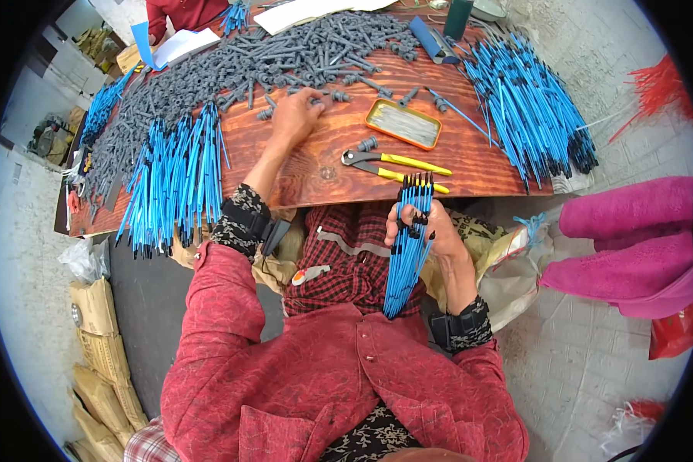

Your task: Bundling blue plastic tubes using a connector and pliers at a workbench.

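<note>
My left hand [297,117] is over the table, its fingers bent around a grey plastic anchor-like piece [340,96] at the near edge of a heap of the same pieces [285,54]. In my right hand [441,235], above my lap at the table's front edge, is a bundle of thin blue sticks with black tips [406,269]; the fingers wrap round it. Yellow-handled pincers [396,165] lie just beyond the right hand. Behind them is a shallow yellow-rimmed tin [403,125] holding thin, pale, needle-like pieces. A loose grey piece [368,144] lies between pincers and tin.
Blue stick piles lie at the table's left [179,173] and right [527,108]. A dark green cylinder [458,19] stands at the back. Another person's red sleeve [185,11] shows at the far left. Pink cloth [631,246] hangs at right; brown sacks [100,331] stand at left.
</note>
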